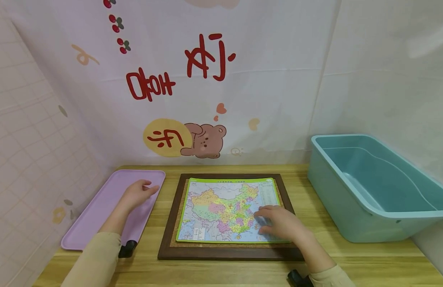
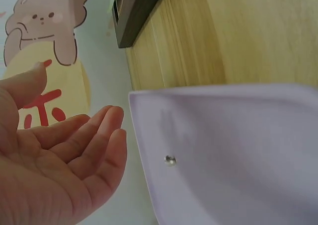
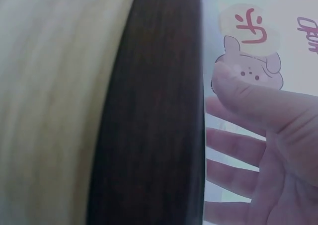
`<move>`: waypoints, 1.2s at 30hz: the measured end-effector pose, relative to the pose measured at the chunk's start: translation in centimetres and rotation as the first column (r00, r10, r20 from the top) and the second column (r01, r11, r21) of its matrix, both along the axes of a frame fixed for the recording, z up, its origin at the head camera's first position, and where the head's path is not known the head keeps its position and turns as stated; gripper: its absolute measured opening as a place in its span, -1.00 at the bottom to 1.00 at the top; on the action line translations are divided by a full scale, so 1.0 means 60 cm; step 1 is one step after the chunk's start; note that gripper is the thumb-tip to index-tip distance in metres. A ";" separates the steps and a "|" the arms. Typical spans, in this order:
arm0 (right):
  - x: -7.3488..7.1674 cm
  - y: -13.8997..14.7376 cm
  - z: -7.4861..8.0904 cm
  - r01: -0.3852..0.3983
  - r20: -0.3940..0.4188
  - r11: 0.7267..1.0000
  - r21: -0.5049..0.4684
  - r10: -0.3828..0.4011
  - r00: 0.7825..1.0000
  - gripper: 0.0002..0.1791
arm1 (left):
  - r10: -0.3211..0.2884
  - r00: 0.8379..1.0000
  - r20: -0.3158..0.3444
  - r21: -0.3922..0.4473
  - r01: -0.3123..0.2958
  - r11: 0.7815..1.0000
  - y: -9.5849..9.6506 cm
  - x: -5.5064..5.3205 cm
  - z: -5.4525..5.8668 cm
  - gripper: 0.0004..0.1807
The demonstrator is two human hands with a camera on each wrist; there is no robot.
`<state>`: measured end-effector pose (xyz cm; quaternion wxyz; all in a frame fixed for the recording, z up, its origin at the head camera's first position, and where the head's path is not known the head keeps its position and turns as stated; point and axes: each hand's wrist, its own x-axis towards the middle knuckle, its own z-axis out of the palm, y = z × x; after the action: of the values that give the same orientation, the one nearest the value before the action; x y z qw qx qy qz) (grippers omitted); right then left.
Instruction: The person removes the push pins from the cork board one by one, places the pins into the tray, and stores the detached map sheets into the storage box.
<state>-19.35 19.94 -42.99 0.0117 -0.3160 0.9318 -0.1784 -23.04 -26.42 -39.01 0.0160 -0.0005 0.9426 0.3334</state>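
Note:
A map of China with a green border lies on a cork board with a dark brown wooden frame. My right hand is over the map's right side, fingers extended toward its middle, nothing held. In the right wrist view the frame's dark edge covers part of those fingers. At the left, my left hand is above the far right part of a lilac tray, palm turned up and fingers loosely bent, holding nothing. A small shiny silvery piece lies on the tray near that hand.
A deep teal plastic bin stands at the right on the wood-grain table. Behind the table hangs a pale printed cloth with a bear and red characters. Another cloth with a grid print borders the left side.

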 end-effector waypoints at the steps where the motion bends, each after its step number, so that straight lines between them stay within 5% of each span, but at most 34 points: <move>1: 0.000 0.000 0.001 -0.003 -0.001 1.000 -0.005 0.003 1.000 -0.48 | -0.005 1.000 -0.003 0.003 0.005 1.000 0.003 0.002 0.001 -0.33; 11: 0.000 0.001 0.007 0.008 -0.084 0.998 -0.059 -0.013 0.996 -0.44 | -0.048 0.999 0.021 0.097 0.045 0.994 0.029 0.013 0.003 -0.31; 22: -0.009 0.003 0.003 0.060 -0.152 0.984 -0.168 -0.086 0.985 -0.41 | -0.081 0.989 0.121 0.311 0.040 0.950 0.047 0.020 -0.012 -0.31; 36: -0.012 0.011 0.009 0.133 -0.173 0.952 -0.277 -0.185 0.967 -0.38 | -0.055 0.979 0.195 0.272 0.000 0.962 0.069 0.019 -0.032 -0.30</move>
<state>-20.04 20.62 -42.43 -0.1369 -0.2544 0.9188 -0.2690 -21.88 -22.29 -40.96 0.1158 -0.0189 0.8817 0.4570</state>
